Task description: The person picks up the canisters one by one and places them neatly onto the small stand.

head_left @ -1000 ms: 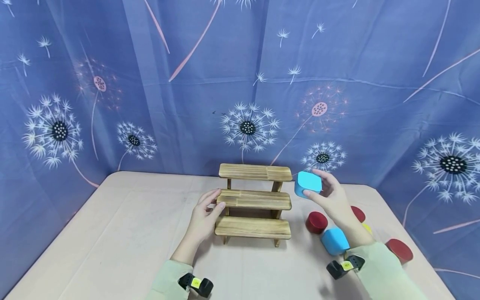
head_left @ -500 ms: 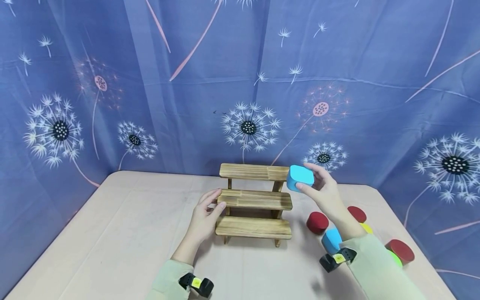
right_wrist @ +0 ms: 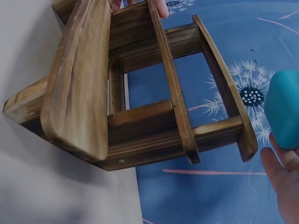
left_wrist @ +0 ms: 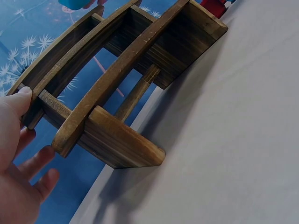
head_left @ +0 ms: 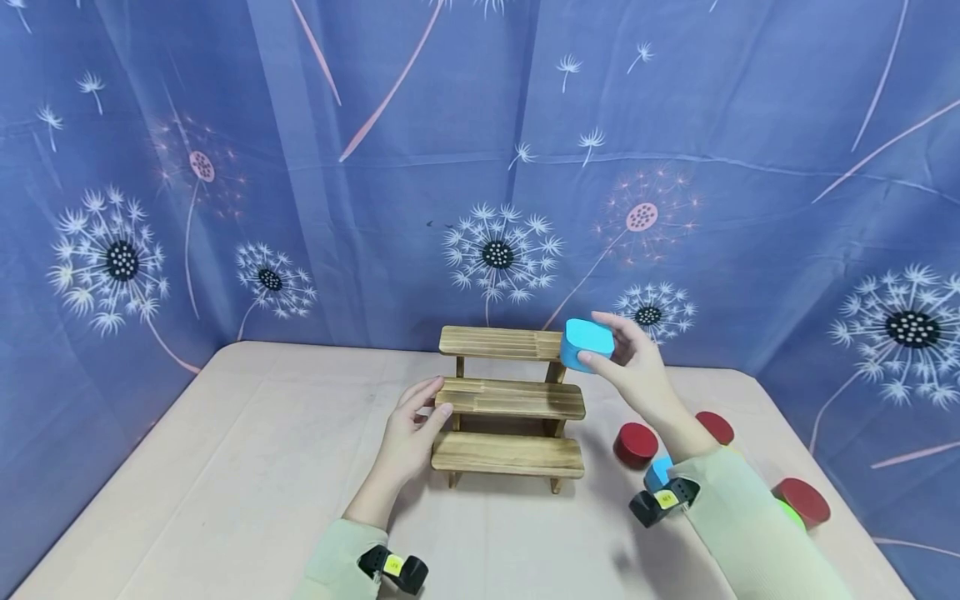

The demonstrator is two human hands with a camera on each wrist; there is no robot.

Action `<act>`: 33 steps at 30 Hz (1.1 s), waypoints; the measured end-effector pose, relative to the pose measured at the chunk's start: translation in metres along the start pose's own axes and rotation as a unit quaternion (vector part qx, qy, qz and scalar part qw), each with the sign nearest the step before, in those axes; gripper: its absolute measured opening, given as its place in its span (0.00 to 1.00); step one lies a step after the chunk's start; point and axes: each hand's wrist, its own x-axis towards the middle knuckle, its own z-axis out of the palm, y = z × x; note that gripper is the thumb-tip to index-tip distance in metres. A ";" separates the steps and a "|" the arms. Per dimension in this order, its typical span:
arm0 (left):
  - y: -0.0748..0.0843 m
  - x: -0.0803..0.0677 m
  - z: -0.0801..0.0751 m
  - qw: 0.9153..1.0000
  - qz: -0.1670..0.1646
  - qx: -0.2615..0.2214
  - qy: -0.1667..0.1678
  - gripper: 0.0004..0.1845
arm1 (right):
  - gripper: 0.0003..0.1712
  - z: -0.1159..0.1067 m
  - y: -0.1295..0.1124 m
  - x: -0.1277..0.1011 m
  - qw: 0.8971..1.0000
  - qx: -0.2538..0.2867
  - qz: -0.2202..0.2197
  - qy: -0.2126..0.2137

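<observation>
A three-tier wooden display stand point(head_left: 510, 454) rises in steps toward the back of the table. My left hand point(head_left: 403, 437) holds the left end of its middle shelf, and in the left wrist view the thumb point(left_wrist: 22, 99) lies on that shelf's end. My right hand point(head_left: 636, 371) pinches a light blue rounded block point(head_left: 587, 342) between thumb and fingers. In the head view the block overlaps the right end of the top shelf. The right wrist view shows the block point(right_wrist: 284, 109) beside the top shelf, apart from it. Part of the right hand is cut off there.
Right of the stand lie a red round block point(head_left: 636, 445), a second blue block point(head_left: 657, 473) partly behind my wrist, another red block point(head_left: 715, 427), and a larger red one point(head_left: 801, 502) beside a green block point(head_left: 792, 515). A blue dandelion-print curtain point(head_left: 390, 275) hangs behind the table point(head_left: 225, 467).
My right hand has carried the blue block leftward and slightly up, from beside the stand to the top shelf's right end. The left hand stays on the stand.
</observation>
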 end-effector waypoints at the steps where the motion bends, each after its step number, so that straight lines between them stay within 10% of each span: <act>1: 0.000 0.000 0.000 1.000 0.000 0.001 0.001 0.23 | 0.31 0.001 -0.001 0.001 1.000 0.001 0.002 -0.003; 33: -0.002 0.001 0.000 1.000 -0.005 -0.002 -0.001 0.23 | 0.32 0.027 -0.006 0.012 0.999 0.017 0.005 -0.031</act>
